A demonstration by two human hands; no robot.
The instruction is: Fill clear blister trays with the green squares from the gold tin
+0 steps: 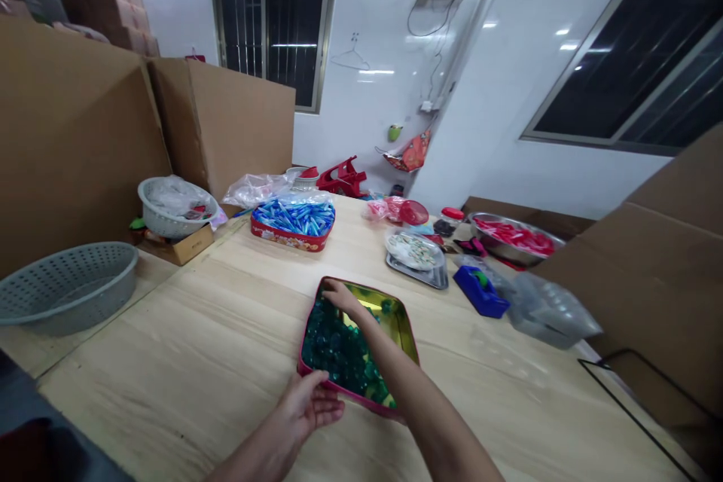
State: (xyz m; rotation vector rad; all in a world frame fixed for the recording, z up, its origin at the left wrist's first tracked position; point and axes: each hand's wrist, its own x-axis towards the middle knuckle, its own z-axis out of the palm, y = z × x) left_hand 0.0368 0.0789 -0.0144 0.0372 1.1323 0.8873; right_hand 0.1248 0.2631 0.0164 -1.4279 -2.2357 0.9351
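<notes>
A shallow square tin [407, 320] with a red outside and a gold inside sits on the table in front of me. Dark green, glossy rounded pieces [339, 350] fill much of it, mostly on the left and near side. My left hand [309, 404] grips the near-left edge, thumb over the rim and fingers curled against the outer wall. Inside the tin, at its far-left corner, my right hand [340, 295] has its fingers bent down and together; whatever is between them is hidden. My right forearm crosses over the tin's right part.
Behind the tin stands a red tin of blue pieces [294, 218]. Grey baskets [68, 286] are at left. On the right are a metal tray [421, 271], a blue tape dispenser [480, 290], a clear plastic container [550, 309] and a bowl of red pieces [514, 237]. Cardboard [666, 263] borders the table.
</notes>
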